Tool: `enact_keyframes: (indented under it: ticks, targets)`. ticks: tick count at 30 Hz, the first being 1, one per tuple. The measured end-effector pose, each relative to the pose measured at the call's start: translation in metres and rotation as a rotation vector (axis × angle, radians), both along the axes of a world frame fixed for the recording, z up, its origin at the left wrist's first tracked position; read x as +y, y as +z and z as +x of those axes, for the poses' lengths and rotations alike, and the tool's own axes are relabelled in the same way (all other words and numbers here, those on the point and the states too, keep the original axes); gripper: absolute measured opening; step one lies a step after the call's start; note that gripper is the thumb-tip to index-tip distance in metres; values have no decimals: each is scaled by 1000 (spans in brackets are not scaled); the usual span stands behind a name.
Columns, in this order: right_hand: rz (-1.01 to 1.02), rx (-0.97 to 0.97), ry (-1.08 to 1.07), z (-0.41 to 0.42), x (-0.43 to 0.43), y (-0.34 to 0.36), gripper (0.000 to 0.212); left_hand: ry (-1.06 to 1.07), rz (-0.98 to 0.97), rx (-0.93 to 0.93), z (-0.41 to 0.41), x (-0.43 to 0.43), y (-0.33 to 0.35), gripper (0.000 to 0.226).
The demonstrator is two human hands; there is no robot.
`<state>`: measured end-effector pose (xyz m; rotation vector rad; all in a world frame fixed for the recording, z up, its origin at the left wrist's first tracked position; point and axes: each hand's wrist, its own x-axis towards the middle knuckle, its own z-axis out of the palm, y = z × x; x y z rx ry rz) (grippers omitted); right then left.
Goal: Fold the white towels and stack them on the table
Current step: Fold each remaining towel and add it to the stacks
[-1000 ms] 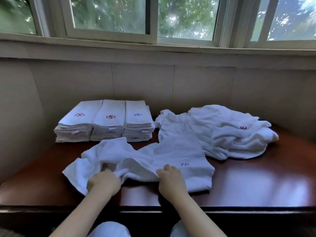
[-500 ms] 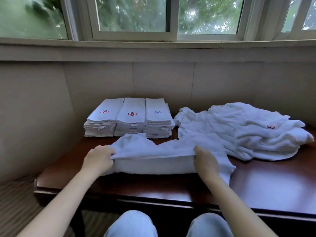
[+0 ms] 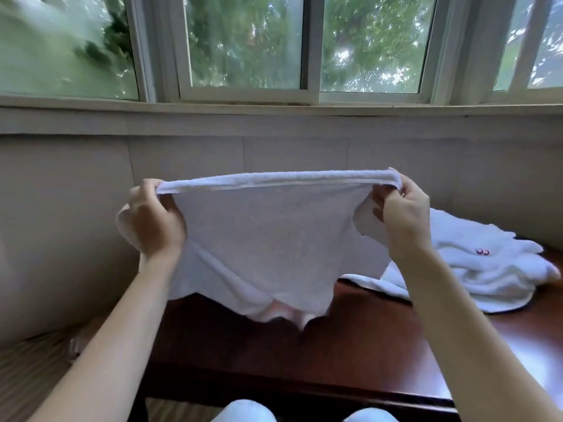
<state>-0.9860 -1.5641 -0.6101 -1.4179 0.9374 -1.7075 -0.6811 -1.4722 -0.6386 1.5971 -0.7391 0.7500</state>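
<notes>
Two hands pinched the white towel (image 3: 268, 233) up high, left hand (image 3: 152, 220) and right hand (image 3: 402, 217) at its corners. It had just left the table (image 3: 365, 345), ready for folding.

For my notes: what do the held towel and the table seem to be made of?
Held towel: probably cotton terry, white and matte; its stretched top edge looks nubby and the cloth drapes softly. Table: seemingly dark reddish wood or veneer, glossy; its top shows a soft sheen, grain not discernible.
</notes>
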Motion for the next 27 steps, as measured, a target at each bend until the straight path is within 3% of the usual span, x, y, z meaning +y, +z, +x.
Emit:
enact_keyframes:
  ticks: [4,6,8,12,15,17,18,22,27]
  targets:
    - [-46,-217,101,-13,2,11,23,96,-98,-405,6,-8,0,33]
    - [-31,-246,141,-12,-10,15,18,129,50,-467,15,-25,-2,48]
    - [-7,-129,122,-5,-36,12,19,41,311,-443,25,-50,-4,56]
    - [171,580,41,8,-91,-47,54,-215,1056,-304,46,-91,-36,64]
    - [277,1130,186,8,-106,-129,48,-328,1539,-95,24,-107,-107,49]
    - [245,1474,254,5,-97,-177,41,-443,1675,18,-1,-111,-165,55]
    - [192,1539,243,3,-92,-194,41,-449,1658,30,-9,-109,-186,57]
    - [53,1248,67,-9,-82,-227,26,-323,1457,50,1,-102,-216,60]
    - [340,968,-227,-50,-99,-222,35,-329,1449,32,7,-107,-216,58]
